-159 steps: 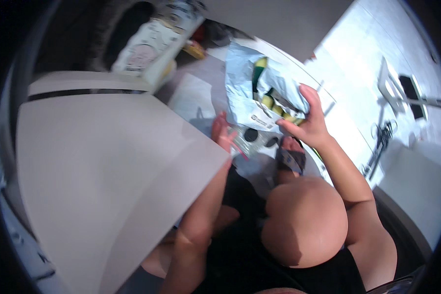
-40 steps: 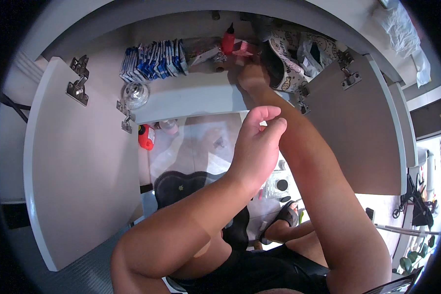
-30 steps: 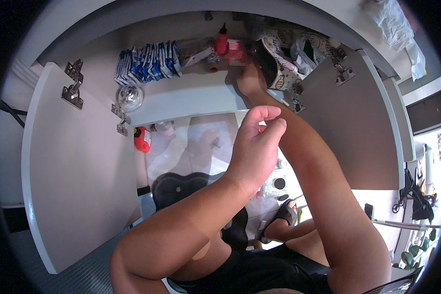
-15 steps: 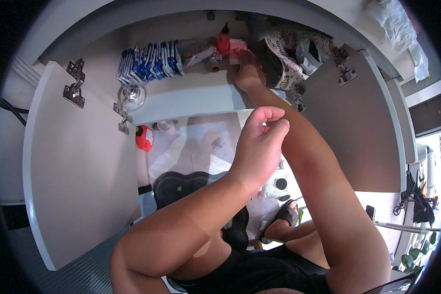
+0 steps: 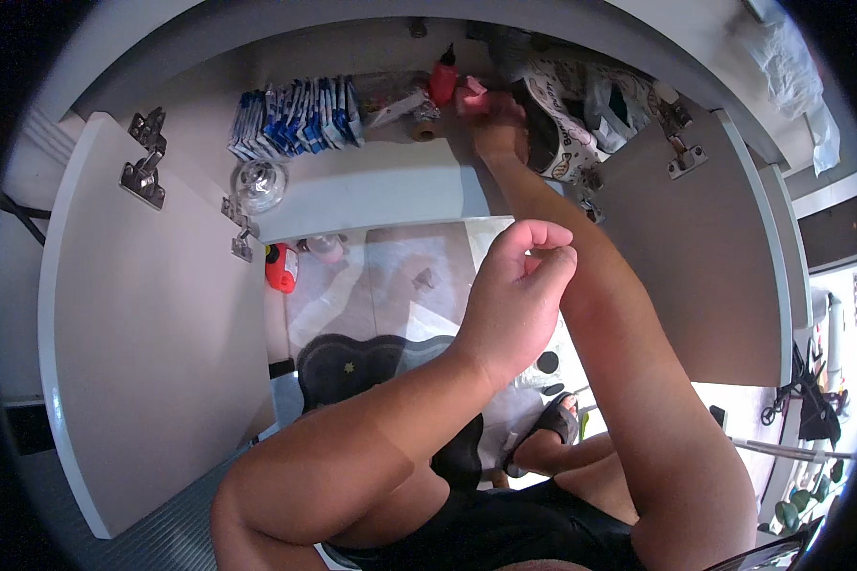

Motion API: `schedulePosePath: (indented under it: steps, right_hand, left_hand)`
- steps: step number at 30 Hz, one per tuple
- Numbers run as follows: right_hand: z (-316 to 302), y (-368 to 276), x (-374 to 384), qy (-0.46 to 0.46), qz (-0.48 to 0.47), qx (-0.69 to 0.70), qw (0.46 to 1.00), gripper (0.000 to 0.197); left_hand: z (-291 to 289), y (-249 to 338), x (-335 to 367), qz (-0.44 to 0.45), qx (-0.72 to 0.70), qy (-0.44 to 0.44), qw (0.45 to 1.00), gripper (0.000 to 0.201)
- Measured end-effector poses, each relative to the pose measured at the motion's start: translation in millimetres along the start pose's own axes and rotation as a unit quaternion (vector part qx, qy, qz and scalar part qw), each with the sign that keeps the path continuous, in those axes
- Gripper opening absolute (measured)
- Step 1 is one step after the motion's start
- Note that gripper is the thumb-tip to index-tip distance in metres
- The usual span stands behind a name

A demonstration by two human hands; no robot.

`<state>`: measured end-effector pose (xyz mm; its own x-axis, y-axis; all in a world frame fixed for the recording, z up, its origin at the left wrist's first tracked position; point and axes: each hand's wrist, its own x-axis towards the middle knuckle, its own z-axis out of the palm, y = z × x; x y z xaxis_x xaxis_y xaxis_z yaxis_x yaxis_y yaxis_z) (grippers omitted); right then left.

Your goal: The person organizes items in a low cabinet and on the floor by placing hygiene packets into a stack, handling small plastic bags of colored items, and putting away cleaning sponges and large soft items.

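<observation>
Deep in the open cabinet, my right hand (image 5: pixel 502 131) reaches over the shelf (image 5: pixel 381 176) with its fingers closed around a pink packet (image 5: pixel 481 100). Part of the packet is covered by the hand. Just left of it stands a red bottle (image 5: pixel 443 78) with a black pointed nozzle, and a small brown roll (image 5: pixel 423 130) lies in front of that bottle. My left hand (image 5: pixel 514 300) hovers in front of the shelf beside my right forearm. Its fingers are curled toward the thumb, and nothing shows in them.
Blue-and-white packets (image 5: pixel 297 116) stand in a row on the shelf's left, behind a clear round container (image 5: pixel 259 186). A patterned bag (image 5: pixel 557 124) sits to the right. Open doors (image 5: pixel 152 324) flank both sides. Below are a red bottle (image 5: pixel 281 268) and a dark mat (image 5: pixel 352 366).
My right hand has closed on the pink packet, which has shifted and tilted. My left hand has moved slightly right and down, still curled.
</observation>
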<state>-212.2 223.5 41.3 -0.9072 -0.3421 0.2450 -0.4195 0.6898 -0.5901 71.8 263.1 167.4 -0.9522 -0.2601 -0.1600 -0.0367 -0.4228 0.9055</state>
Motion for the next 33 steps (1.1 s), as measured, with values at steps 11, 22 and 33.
schedulePosePath:
  steps: [11, 22, 33]
  right_hand:
    - [-14, 26, -19, 0.071, -0.093, -0.005, 0.993, 0.041]
    - [-29, 54, -331, -0.402, -0.427, 0.016, 0.81, 0.028]
    - [-315, 209, -394, -0.579, 0.102, -0.336, 0.736, 0.042]
  left_hand:
    - [11, 3, 1, -0.012, 0.013, -0.036, 0.999, 0.022]
    - [4, -22, 20, -0.038, 0.118, -0.024, 0.992, 0.027]
    - [12, -93, -26, -0.063, 0.379, -0.278, 0.881, 0.025]
